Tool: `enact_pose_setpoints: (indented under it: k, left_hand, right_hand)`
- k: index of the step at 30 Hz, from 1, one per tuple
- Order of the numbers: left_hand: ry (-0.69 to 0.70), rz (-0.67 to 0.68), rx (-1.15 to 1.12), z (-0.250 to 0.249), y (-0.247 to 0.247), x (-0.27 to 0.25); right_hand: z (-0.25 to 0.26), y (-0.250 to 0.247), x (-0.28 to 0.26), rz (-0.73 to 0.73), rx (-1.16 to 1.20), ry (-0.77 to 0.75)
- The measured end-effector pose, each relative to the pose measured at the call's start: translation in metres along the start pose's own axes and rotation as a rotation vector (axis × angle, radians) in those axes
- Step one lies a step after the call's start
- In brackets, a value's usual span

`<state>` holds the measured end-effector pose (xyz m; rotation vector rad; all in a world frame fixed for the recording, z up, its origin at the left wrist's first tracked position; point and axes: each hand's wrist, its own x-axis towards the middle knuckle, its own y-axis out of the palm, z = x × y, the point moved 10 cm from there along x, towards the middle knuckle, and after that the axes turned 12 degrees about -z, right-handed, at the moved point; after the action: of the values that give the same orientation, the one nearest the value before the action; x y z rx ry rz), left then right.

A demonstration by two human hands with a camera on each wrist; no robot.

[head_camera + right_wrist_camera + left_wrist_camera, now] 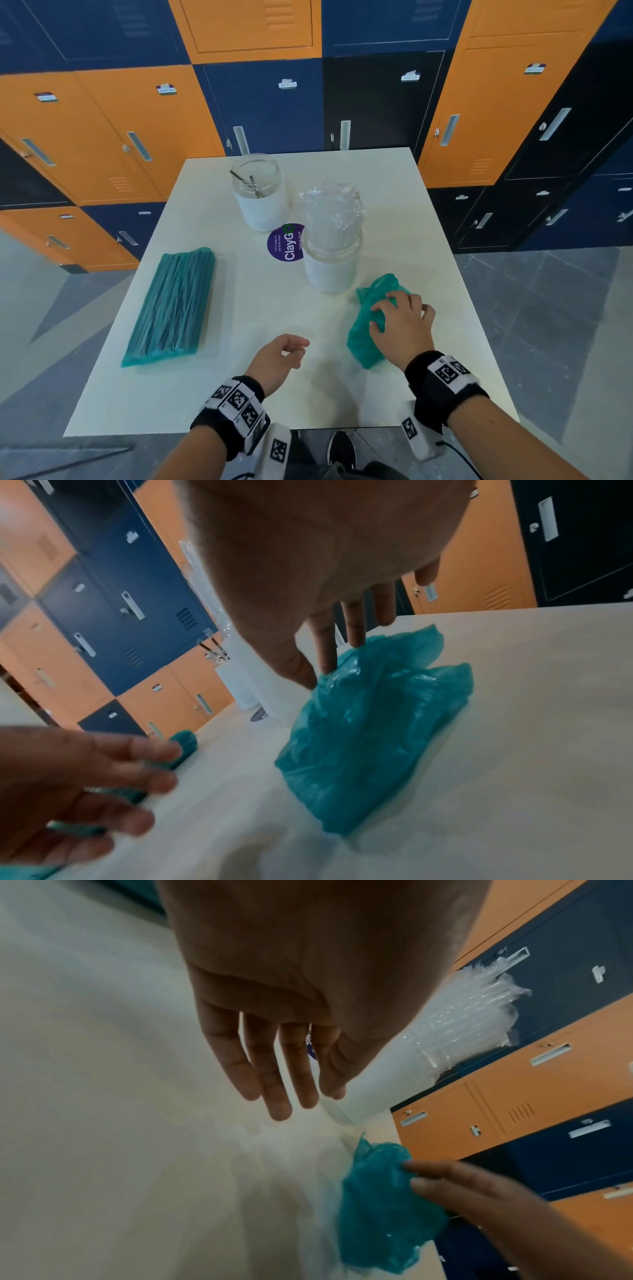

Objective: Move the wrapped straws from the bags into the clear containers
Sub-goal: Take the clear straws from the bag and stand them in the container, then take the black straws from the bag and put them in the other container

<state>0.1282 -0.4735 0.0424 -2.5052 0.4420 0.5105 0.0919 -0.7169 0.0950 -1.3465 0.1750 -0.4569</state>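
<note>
right now the right hand (400, 325) is down on the crumpled teal bag (363, 329) at the right side of the white tabletop (239, 394), fingers spread and only lightly bent, fingertips (325, 666) touching the plastic, so that grip is apart and not clamped on anything. the crumpled bag lies flat and bunched just in front of the near glass jar (330, 263), which is packed with clear-wrapped straws (330, 209) standing upright and fanning out above its rim. over on the other side, the left hand (277, 359) hovers above the bare tabletop near the front edge, fingers loosely curled, holding nothing; from the left wrist view those fingers (277, 1069) hang relaxed and slightly parted, so that grip is apart too. further left, well apart from both hands, lies a full teal bag (171, 305), long and flat, with dark straws packed lengthwise inside it. at the back of the tabletop stands the far glass jar (258, 192), with just a couple of dark wrapped straws (245, 181) leaning inside. between the two jars a round purple sticker (284, 243) reading "claygo" sits on the surface, partly hidden by the near jar. behind the tabletop runs a wall of orange, blue and black lockers (137, 120).
</note>
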Motion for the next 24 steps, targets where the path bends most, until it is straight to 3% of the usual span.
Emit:
enact_pose_setpoints:
  k: [3,6,10,16,21,24]
  left_hand:
    - [-0.045,0.008,0.050,0.026,-0.012,-0.004]
    - [-0.084,-0.023,0.051,0.046,-0.033,-0.007]
    - [-0.090,-0.162,-0.014,0.056,-0.081,-0.006]
    - [-0.050,-0.381,-0.068,0.060,-0.174,0.011]
    - [-0.056,-0.566,0.115,0.074,-0.252,0.039]
    - [-0.177,-0.555,0.310,0.098,-0.274,0.058]
  right_hand:
    - [0.022,-0.018,0.007,-0.156,0.099,-0.033]
    - [0.056,-0.018,0.009,-0.154,0.215,-0.128]
    - [0.108,0.005,0.009,0.040,0.351,-0.223]
    - [0.187,0.047,0.012,0.274,0.469,-0.197]
    - [0.253,0.083,0.015,0.479,0.498,-0.122]
    - [0.280,0.109,0.011,0.594,0.498,-0.043]
